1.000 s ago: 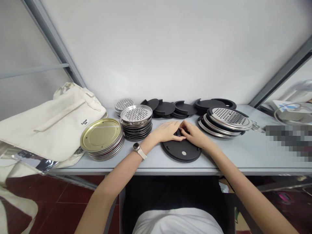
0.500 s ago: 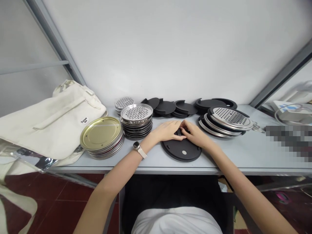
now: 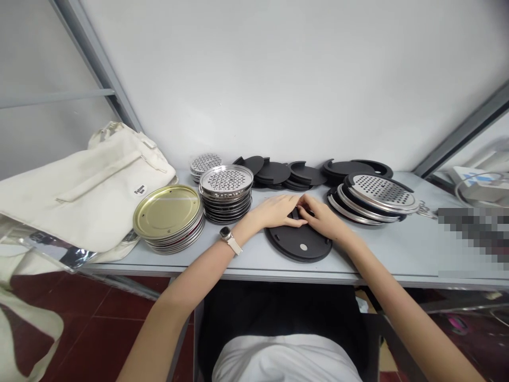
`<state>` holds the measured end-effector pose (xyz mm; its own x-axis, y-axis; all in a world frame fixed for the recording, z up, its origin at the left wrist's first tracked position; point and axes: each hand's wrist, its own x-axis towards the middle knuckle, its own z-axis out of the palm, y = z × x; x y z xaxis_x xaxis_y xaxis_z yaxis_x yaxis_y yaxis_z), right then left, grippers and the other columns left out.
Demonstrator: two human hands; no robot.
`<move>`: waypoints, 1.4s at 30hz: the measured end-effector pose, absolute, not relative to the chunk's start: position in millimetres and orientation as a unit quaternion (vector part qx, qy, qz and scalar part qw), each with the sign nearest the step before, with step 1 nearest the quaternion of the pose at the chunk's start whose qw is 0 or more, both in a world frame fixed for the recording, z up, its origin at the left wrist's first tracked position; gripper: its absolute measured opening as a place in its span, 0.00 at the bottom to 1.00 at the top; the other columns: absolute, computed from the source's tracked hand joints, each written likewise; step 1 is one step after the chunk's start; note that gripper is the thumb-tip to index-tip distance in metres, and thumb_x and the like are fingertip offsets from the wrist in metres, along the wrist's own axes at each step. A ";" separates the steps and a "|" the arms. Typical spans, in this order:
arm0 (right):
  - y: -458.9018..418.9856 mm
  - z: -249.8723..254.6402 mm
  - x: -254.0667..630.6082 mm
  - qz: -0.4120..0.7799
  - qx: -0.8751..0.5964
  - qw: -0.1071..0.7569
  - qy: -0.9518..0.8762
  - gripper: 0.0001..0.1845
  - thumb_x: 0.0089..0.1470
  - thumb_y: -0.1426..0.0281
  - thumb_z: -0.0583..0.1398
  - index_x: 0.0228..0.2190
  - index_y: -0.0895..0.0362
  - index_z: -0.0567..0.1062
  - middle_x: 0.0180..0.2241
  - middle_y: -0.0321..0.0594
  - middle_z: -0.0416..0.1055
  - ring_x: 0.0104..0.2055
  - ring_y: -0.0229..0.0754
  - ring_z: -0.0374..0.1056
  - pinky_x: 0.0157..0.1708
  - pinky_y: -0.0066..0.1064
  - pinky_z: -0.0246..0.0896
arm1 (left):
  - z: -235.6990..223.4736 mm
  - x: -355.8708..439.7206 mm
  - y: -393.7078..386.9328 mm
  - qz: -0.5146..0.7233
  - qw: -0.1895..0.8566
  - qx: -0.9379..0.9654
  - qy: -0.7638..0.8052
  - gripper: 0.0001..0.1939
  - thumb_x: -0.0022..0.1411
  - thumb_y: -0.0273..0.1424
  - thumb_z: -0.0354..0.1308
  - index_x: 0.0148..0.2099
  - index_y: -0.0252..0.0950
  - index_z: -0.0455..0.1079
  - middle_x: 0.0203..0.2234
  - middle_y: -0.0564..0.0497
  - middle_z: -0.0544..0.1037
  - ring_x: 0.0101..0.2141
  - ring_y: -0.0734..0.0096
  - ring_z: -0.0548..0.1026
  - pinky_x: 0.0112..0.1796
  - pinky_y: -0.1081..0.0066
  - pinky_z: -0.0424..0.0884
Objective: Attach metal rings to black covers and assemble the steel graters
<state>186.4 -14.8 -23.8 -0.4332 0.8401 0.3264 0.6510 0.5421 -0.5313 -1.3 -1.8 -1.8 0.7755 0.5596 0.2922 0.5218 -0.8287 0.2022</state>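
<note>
soft, bright light on the wall [image 3: 278, 79]; edges stretched, right side partly pixelated.

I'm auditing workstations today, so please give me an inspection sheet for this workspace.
Surface: grey table, with stacks standing on it.
Job's things: black disc lying near the front edge; perforated metal stack, gold-topped stack and black recessed pieces around it.
Clutter: white bag at the left, beside the gold-topped stack.
Hands: left hand and right hand meet over the disc's far part; exact grip hidden.
Cables: pale cable by the white box, far right.
Surroundings: white wall behind, red floor; a pixelated patch hides part of the right side.
</note>
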 end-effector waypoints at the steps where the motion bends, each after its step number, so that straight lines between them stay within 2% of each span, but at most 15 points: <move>1: -14.8 -23.9 186.5 0.165 -0.449 0.285 -0.831 0.05 0.59 0.66 0.50 0.31 0.53 0.61 0.32 0.43 0.68 0.34 0.47 0.65 0.38 0.40 0.63 | -1.5 -1.2 -1.9 0.173 0.054 0.941 0.287 0.23 0.62 0.47 0.54 0.48 0.34 0.60 0.45 0.43 0.72 0.46 0.59 0.71 0.43 0.68 0.66; 22: -11.7 -27.9 188.3 0.159 -0.445 0.286 -0.834 0.04 0.59 0.67 0.50 0.33 0.53 0.62 0.33 0.42 0.69 0.34 0.46 0.66 0.38 0.39 0.63 | 1.8 -2.4 -4.2 0.160 0.066 0.939 0.296 0.22 0.63 0.47 0.52 0.48 0.34 0.59 0.46 0.43 0.72 0.47 0.60 0.71 0.43 0.68 0.66; 29: -12.2 -26.1 187.7 0.152 -0.443 0.284 -0.837 0.04 0.59 0.68 0.49 0.32 0.53 0.60 0.31 0.41 0.68 0.33 0.45 0.64 0.35 0.38 0.62 | -1.5 -1.8 -1.9 0.169 0.060 0.939 0.295 0.21 0.62 0.48 0.53 0.46 0.35 0.60 0.44 0.43 0.72 0.45 0.59 0.72 0.39 0.67 0.67; 42: -11.4 -27.1 187.7 0.161 -0.444 0.283 -0.835 0.04 0.59 0.67 0.49 0.32 0.53 0.60 0.32 0.42 0.68 0.34 0.46 0.65 0.37 0.38 0.62 | -2.5 -1.7 -1.2 0.173 0.064 0.938 0.293 0.22 0.62 0.48 0.53 0.48 0.35 0.60 0.45 0.44 0.72 0.46 0.59 0.71 0.42 0.66 0.68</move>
